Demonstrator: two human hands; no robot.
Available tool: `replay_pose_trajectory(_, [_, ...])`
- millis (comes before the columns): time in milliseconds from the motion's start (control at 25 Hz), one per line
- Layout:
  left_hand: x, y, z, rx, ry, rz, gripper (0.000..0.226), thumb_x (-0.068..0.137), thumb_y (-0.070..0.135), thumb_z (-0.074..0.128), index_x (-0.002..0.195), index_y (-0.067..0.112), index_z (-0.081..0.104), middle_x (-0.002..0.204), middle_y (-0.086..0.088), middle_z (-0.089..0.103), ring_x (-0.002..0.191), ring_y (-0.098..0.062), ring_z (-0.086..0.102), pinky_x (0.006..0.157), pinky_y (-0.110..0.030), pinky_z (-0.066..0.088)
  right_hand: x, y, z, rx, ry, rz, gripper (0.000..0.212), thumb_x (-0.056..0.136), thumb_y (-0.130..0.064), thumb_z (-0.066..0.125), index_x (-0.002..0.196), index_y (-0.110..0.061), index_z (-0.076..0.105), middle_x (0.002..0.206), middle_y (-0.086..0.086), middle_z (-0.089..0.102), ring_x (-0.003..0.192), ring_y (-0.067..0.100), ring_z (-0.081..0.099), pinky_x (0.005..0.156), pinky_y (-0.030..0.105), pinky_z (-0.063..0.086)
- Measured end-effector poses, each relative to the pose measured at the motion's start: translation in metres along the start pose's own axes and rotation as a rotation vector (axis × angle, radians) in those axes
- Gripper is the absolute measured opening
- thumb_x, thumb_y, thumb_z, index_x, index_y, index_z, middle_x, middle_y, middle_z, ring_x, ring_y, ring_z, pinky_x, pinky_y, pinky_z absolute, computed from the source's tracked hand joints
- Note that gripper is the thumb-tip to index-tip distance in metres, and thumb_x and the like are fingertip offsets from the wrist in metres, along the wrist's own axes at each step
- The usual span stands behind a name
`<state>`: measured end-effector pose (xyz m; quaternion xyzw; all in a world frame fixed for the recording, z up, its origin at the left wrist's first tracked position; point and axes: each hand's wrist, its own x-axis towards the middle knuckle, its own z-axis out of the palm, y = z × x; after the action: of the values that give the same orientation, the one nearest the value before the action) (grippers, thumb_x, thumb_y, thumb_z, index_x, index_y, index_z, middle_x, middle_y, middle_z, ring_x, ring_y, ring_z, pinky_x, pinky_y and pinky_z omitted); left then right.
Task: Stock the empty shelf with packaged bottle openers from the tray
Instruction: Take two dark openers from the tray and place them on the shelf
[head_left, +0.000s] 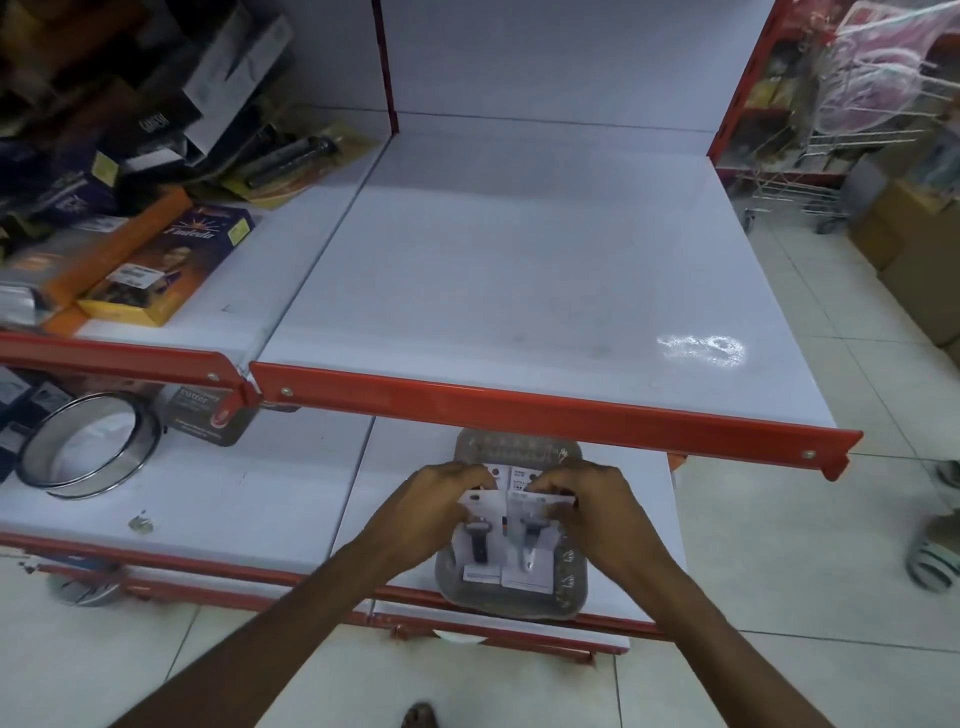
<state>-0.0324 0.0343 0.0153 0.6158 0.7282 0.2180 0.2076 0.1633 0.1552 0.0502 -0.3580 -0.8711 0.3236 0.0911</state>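
A grey tray (570, 587) rests on the lower white shelf, near its front edge. Carded bottle openers lie in it. My left hand (436, 506) pinches the top of the left packaged opener (479, 545). The top of the right packaged opener (530, 551) is gripped by my right hand (592, 499). Both cards lie over the tray; I cannot tell if they are lifted off it. Above, the wide white shelf (519, 270) with a red front rail (545, 402) is bare.
Boxes and carded goods crowd the upper shelf's left bay (130, 218). A round metal sieve (88, 447) and a dark box sit on the lower shelf at left. Cardboard boxes (914, 249) and a wire rack stand on the tiled floor at right. Another person's sandalled foot (935, 561) is nearby.
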Motion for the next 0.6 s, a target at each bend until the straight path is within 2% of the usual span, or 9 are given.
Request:
replay_pose_trajectory(40, [-0.014, 0.011, -0.013, -0.017, 0.064, 0.017, 0.025, 0.093, 0.02, 0.071, 0.116, 0.029, 0.069, 0.118, 0.014, 0.072, 0.095, 0.003, 0.065, 0.08, 0.0, 0.042, -0.014, -0.015, -0.009, 0.002, 0.049, -0.047, 0.019, 0.084, -0.012, 0.076, 0.1, -0.02, 0.079, 0.107, 0.0, 0.079, 0.095, 0.017, 0.074, 0.092, 0.029, 0.059])
replay_pose_trajectory(120, [-0.038, 0.035, -0.048, -0.054, 0.221, 0.052, 0.023, 0.091, 0.026, 0.072, 0.108, 0.041, 0.066, 0.106, 0.035, 0.065, 0.088, 0.017, 0.059, 0.078, 0.0, 0.045, -0.039, -0.041, -0.035, 0.014, 0.249, -0.149, 0.017, 0.083, -0.02, 0.077, 0.099, -0.02, 0.08, 0.104, -0.003, 0.08, 0.091, 0.011, 0.074, 0.089, 0.024, 0.058])
replay_pose_trajectory(200, [-0.051, 0.059, -0.09, -0.129, 0.425, 0.097, 0.028, 0.086, 0.034, 0.076, 0.104, 0.049, 0.06, 0.1, 0.04, 0.065, 0.084, 0.014, 0.061, 0.074, 0.001, 0.043, -0.054, -0.071, -0.068, 0.112, 0.463, -0.247, 0.017, 0.081, -0.025, 0.075, 0.097, -0.022, 0.081, 0.099, -0.011, 0.079, 0.09, 0.003, 0.072, 0.079, 0.012, 0.057])
replay_pose_trajectory(280, [-0.052, 0.081, -0.13, -0.237, 0.592, 0.128, 0.027, 0.082, 0.042, 0.077, 0.102, 0.049, 0.06, 0.092, 0.021, 0.071, 0.076, -0.006, 0.066, 0.071, -0.009, 0.051, -0.052, -0.1, -0.107, 0.352, 0.545, -0.295, 0.016, 0.081, -0.02, 0.077, 0.093, -0.031, 0.079, 0.094, -0.025, 0.077, 0.087, -0.004, 0.072, 0.071, 0.006, 0.055])
replay_pose_trajectory(360, [-0.034, 0.093, -0.161, -0.481, 0.65, 0.108, 0.027, 0.081, 0.031, 0.079, 0.101, 0.041, 0.065, 0.084, 0.001, 0.078, 0.074, -0.021, 0.073, 0.066, -0.03, 0.063, -0.031, -0.119, -0.14, 0.492, 0.546, -0.301, 0.025, 0.081, -0.018, 0.079, 0.091, -0.041, 0.075, 0.089, -0.035, 0.073, 0.08, -0.006, 0.072, 0.066, 0.004, 0.054])
replay_pose_trajectory(440, [-0.006, 0.101, -0.189, -0.562, 0.707, 0.135, 0.031, 0.086, 0.01, 0.077, 0.1, 0.035, 0.066, 0.083, 0.013, 0.081, 0.077, -0.007, 0.077, 0.063, -0.019, 0.061, 0.005, -0.128, -0.167, 0.49, 0.568, -0.323, 0.028, 0.082, -0.019, 0.078, 0.091, -0.044, 0.073, 0.087, -0.035, 0.073, 0.08, 0.0, 0.072, 0.068, 0.008, 0.056])
replay_pose_trajectory(480, [0.012, 0.101, -0.203, -0.567, 0.727, 0.131, 0.031, 0.088, 0.005, 0.074, 0.101, 0.032, 0.067, 0.081, 0.018, 0.08, 0.077, 0.0, 0.075, 0.066, -0.013, 0.059, 0.028, -0.129, -0.177, 0.516, 0.568, -0.306, 0.027, 0.083, -0.016, 0.077, 0.093, -0.041, 0.074, 0.087, -0.029, 0.074, 0.081, 0.004, 0.073, 0.073, 0.016, 0.059])
replay_pose_trajectory(560, [0.052, 0.095, -0.224, -0.635, 0.726, 0.082, 0.023, 0.091, 0.001, 0.07, 0.108, 0.017, 0.067, 0.086, 0.012, 0.082, 0.075, 0.005, 0.072, 0.07, -0.011, 0.055, 0.074, -0.124, -0.186, 0.588, 0.524, -0.237, 0.023, 0.082, -0.01, 0.077, 0.095, -0.029, 0.077, 0.086, -0.017, 0.074, 0.079, 0.008, 0.07, 0.081, 0.032, 0.06])
replay_pose_trajectory(600, [0.07, 0.089, -0.231, -0.657, 0.708, 0.043, 0.023, 0.091, 0.001, 0.069, 0.112, 0.009, 0.067, 0.093, 0.002, 0.083, 0.075, 0.005, 0.071, 0.07, -0.011, 0.054, 0.096, -0.12, -0.184, 0.582, 0.491, -0.205, 0.021, 0.082, -0.007, 0.077, 0.097, -0.022, 0.078, 0.087, -0.009, 0.075, 0.077, 0.01, 0.067, 0.085, 0.037, 0.06])
